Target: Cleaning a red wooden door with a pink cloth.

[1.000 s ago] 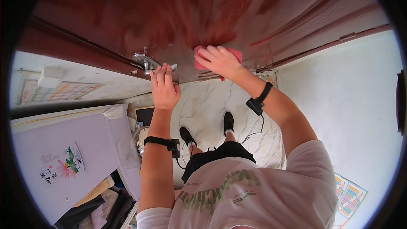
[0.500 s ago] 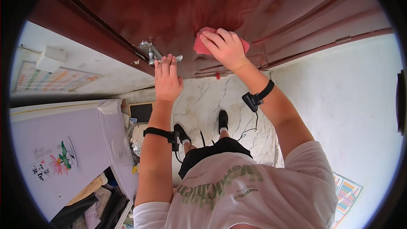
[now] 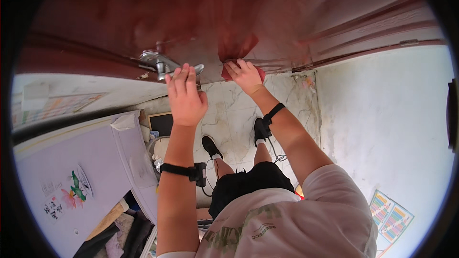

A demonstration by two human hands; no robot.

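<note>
My left hand (image 3: 185,98) has its fingers laid over the silver lever of the door handle (image 3: 165,64), whose tip shows beyond them. The handle is fixed to a glossy dark red door (image 3: 191,14). To its right, my right hand (image 3: 246,76) presses a red cloth (image 3: 260,73) against the door. The fingers and palm hide most of the cloth. A wet-looking sheen and blurred reflections show on the door above it.
A pale lilac fridge (image 3: 103,162) stands at left, with folded cloth items (image 3: 124,231) near its lower side. A dark framed board (image 3: 161,124) leans behind it. White wall (image 3: 382,114) rises at right. Marble-patterned floor tiles (image 3: 229,129) lie under my feet.
My right hand has moved the cloth lower on the door, nearer its bottom edge in the picture. My left hand stays at the handle. The whole view has tilted slightly.
</note>
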